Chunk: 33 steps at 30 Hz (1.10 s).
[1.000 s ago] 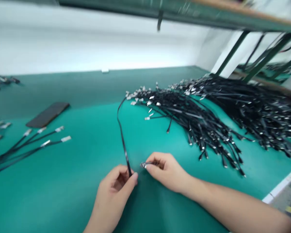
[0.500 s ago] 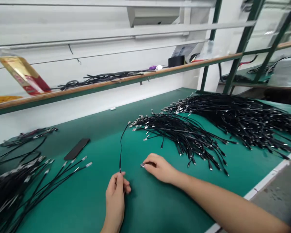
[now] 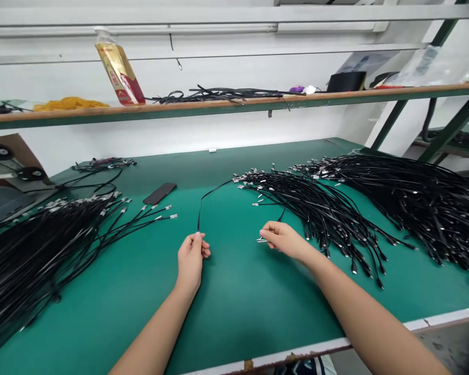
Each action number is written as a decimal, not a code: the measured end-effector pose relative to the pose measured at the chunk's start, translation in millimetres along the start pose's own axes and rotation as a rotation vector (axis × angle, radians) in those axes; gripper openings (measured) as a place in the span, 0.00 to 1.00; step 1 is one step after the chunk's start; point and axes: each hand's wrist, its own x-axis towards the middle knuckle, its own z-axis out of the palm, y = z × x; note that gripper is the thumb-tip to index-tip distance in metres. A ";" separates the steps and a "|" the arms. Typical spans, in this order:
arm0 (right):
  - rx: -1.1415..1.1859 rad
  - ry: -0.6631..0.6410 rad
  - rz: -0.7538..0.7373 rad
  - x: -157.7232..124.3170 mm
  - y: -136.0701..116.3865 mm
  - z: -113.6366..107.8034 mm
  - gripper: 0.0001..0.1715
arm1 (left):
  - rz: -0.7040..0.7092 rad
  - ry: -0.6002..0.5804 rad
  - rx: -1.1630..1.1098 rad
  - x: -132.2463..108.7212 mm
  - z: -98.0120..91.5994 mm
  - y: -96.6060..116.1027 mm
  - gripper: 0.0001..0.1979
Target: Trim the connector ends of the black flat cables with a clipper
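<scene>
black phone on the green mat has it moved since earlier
No, the black phone sits where it did, judged against the white tab on the mat's back edge.

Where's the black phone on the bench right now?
In the head view, the black smartphone lies on the green bench mat, left of centre, just beyond the connector ends of the left cable bundle and up and left of the left hand.
</scene>
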 end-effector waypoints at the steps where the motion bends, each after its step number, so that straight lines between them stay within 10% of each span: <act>1: -0.035 -0.035 0.020 -1.4 -0.3 -3.5 0.20 | -0.006 -0.008 0.014 1.5 0.3 -1.5 0.14; 10: -0.161 -0.303 0.047 -5.3 -6.1 2.6 0.16 | -0.033 -0.061 0.084 6.2 -0.3 -4.3 0.14; 26: -0.066 -0.255 0.111 1.5 7.9 -11.1 0.15 | -0.067 -0.127 0.154 16.5 -1.6 -6.9 0.13; 33: 0.345 -0.068 0.203 11.2 3.6 -2.6 0.18 | -0.078 -0.095 0.299 16.9 -0.7 2.3 0.10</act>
